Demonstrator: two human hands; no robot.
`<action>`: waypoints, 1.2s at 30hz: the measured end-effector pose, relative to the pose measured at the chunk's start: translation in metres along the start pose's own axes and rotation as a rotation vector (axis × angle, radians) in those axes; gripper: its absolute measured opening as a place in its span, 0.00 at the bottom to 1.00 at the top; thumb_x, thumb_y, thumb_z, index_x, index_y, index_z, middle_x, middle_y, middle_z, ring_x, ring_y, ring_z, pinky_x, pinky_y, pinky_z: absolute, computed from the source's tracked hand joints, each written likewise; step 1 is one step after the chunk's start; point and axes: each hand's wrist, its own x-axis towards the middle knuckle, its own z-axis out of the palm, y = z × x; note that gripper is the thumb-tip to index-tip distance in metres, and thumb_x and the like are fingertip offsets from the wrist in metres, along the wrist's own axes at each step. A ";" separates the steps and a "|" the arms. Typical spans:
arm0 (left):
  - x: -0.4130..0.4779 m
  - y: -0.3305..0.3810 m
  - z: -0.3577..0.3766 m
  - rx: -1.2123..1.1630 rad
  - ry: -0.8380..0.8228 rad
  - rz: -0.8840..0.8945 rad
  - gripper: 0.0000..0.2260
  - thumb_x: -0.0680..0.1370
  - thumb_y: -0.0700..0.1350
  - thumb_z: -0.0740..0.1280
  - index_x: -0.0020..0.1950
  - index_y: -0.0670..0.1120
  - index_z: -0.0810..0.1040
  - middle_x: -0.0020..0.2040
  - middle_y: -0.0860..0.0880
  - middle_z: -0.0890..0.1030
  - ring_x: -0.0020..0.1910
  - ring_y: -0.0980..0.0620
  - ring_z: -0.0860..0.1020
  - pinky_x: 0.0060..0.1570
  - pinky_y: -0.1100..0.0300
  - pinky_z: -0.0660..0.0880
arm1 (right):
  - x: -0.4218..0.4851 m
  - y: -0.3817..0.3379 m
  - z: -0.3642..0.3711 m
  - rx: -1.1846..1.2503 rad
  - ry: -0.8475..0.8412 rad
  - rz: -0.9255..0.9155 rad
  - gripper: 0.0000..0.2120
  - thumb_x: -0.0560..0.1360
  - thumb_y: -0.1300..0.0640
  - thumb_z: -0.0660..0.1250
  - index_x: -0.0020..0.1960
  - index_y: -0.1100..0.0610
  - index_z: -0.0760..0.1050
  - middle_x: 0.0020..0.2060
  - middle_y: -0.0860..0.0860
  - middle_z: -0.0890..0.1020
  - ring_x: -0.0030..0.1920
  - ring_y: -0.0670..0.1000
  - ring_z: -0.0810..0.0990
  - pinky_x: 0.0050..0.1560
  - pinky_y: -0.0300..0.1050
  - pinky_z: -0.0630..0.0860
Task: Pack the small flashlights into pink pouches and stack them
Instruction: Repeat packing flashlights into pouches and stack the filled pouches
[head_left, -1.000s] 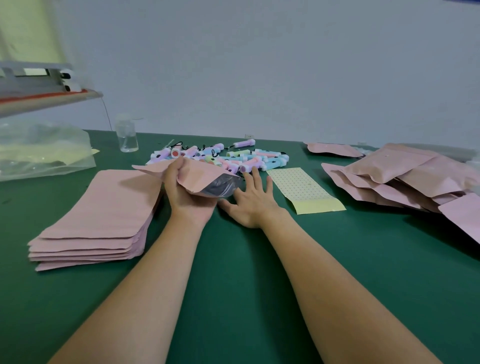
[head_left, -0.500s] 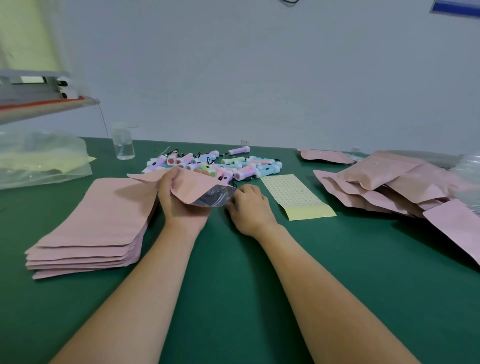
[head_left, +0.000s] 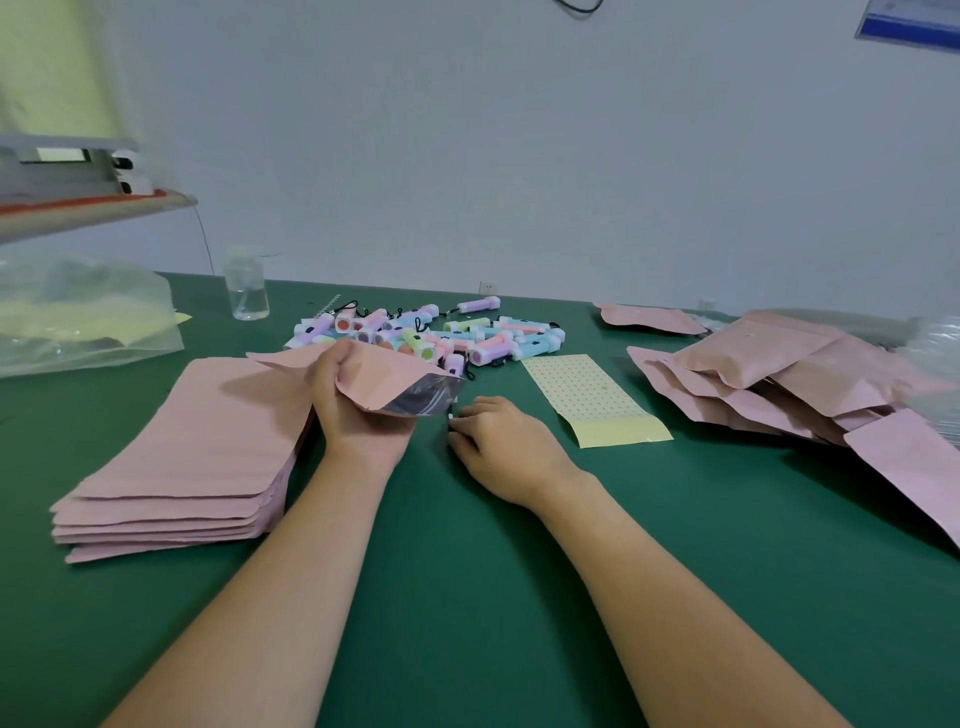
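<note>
Gripping an open pink paper pouch, the left hand was seen just in front of the heap of small pastel plastic flashlights, its fingers curled round the pouch and the silver-lined mouth turned to the right. The right hand was found in front of the heap and just right of that mouth, knuckles up and fingers curled on a small white-tipped item. Whether this was a flashlight could not be told.

A second earlier the right hand had been spread flat, its fingertips reaching the heap's near edge. Half a second earlier it had been closed there, and it had since been drawn back towards the person. The left hand's hold on the pouch was unchanged.

A stack of flat pink pouches lay to the left of the heap and nearer the person. A pile of filled pink pouches lay well to its right, and a yellow dotted paper sheet just to its right. A clear plastic bottle stood behind and left of the heap. Everything was set on a green table.
</note>
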 end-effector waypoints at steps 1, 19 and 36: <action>0.001 0.000 0.000 -0.003 0.001 -0.005 0.13 0.74 0.51 0.72 0.55 0.51 0.74 0.51 0.50 0.79 0.49 0.45 0.80 0.56 0.51 0.77 | -0.005 0.002 -0.003 -0.018 0.041 0.008 0.16 0.85 0.50 0.57 0.56 0.55 0.82 0.52 0.49 0.80 0.61 0.52 0.73 0.49 0.51 0.79; -0.002 0.001 0.001 -0.039 -0.035 0.022 0.06 0.75 0.50 0.71 0.47 0.51 0.77 0.48 0.50 0.79 0.48 0.46 0.81 0.52 0.54 0.79 | -0.019 0.000 -0.043 0.986 0.681 0.250 0.10 0.86 0.60 0.58 0.50 0.51 0.75 0.35 0.45 0.82 0.40 0.47 0.80 0.50 0.48 0.79; -0.004 0.001 0.002 -0.001 -0.023 0.017 0.07 0.75 0.50 0.71 0.49 0.51 0.75 0.46 0.50 0.78 0.47 0.46 0.80 0.51 0.53 0.78 | -0.019 -0.003 -0.029 0.898 0.567 0.162 0.10 0.85 0.60 0.57 0.56 0.48 0.75 0.37 0.41 0.84 0.43 0.57 0.81 0.39 0.43 0.75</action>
